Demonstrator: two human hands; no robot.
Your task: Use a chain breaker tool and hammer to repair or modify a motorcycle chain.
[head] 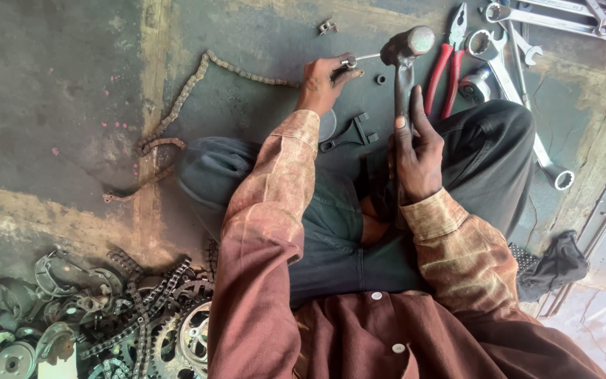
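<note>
Fingers: right hand (pixel 415 151) wrapped round the grey steel hammer (pixel 405 60); left hand (pixel 324 81) pinching a thin metal punch (pixel 359 59).
Chain: rusty roller chain (pixel 177 112) on the concrete floor (pixel 57 84), its end by the punch.
Risk: a glancing blow could hit the fingertips.

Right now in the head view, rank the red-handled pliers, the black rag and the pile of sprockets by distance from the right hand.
1. Red-handled pliers, just above the right hand.
2. Black rag, lower right.
3. Pile of sprockets, far lower left.
</note>
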